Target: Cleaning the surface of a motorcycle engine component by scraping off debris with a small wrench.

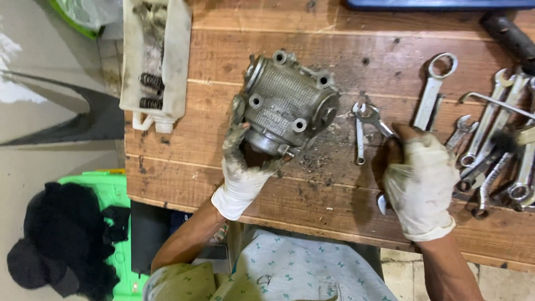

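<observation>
Your left hand (241, 167), in a dirty white glove, wraps its fingers around the lower end of the grey metal engine cylinder (288, 106), which lies tilted on the wooden bench (312, 189) a little in from the near edge. Your right hand (421, 181), also gloved, is curled over a spanner (384, 167); its fingers seem closed on the shank, though the glove hides the contact. A small double-ended wrench (359, 134) lies between your hands, and a pile of spanners (496, 156) crowds the right side. Bare planks with grit stay open below the cylinder. A grimy white plastic tray (156, 56) overhangs the bench's left edge.
</observation>
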